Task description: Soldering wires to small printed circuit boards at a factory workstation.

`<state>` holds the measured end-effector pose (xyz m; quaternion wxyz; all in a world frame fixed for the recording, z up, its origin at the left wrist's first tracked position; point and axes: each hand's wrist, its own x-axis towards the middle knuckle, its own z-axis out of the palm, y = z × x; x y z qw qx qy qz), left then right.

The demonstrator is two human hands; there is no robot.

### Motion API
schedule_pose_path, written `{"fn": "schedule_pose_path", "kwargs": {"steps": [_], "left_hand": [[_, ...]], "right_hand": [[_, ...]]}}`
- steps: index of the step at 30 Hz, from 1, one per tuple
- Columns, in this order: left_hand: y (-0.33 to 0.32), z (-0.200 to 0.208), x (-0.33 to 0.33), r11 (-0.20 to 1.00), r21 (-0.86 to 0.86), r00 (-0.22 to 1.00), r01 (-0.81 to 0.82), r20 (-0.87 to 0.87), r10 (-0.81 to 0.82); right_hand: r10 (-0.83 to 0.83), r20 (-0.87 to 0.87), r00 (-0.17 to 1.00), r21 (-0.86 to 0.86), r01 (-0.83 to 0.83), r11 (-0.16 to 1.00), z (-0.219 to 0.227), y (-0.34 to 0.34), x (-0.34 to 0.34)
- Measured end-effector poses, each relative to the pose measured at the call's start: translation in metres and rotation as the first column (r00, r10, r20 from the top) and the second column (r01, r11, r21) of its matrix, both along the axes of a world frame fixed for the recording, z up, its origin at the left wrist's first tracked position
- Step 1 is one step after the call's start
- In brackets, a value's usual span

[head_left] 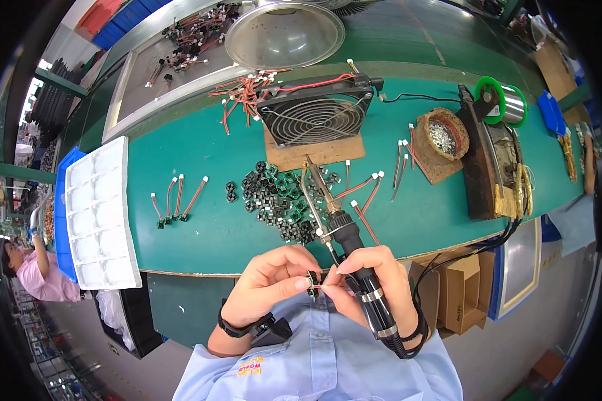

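My left hand pinches a small black component close to my chest. My right hand grips a black soldering iron whose metal tip points away over the table, and its fingertips also pinch a thin red wire at the component. Both hands meet just below the table's front edge. A pile of small black and green coil parts lies on the green table right beyond the iron's tip.
A small fan stands on a wooden block. Loose red wires lie left and right of the pile. A white compartment tray sits at the left, a tip-cleaner pot and solder spool at the right. Another person works far left.
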<state>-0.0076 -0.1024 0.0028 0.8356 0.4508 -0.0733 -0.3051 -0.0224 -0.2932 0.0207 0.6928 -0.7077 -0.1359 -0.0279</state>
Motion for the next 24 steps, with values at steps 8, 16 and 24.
{"fn": "schedule_pose_path", "kwargs": {"steps": [8, 16, 24], "left_hand": [[-0.002, 0.010, 0.000, 0.999, 0.044, 0.992, -0.026, 0.122, 0.021], [-0.012, 0.013, -0.003, 0.985, 0.073, 0.986, -0.156, 0.069, 0.151], [-0.014, 0.003, 0.003, 0.918, 0.134, 0.926, -0.373, 0.122, 0.358]], "right_hand": [[-0.008, 0.057, 0.998, -0.033, 0.010, 0.999, -0.004, -0.002, 0.001], [-0.069, 0.021, 0.997, -0.012, 0.069, 0.998, -0.008, -0.006, -0.005], [-0.229, 0.372, 0.900, -0.229, 0.328, 0.917, -0.013, -0.037, -0.017]]}}
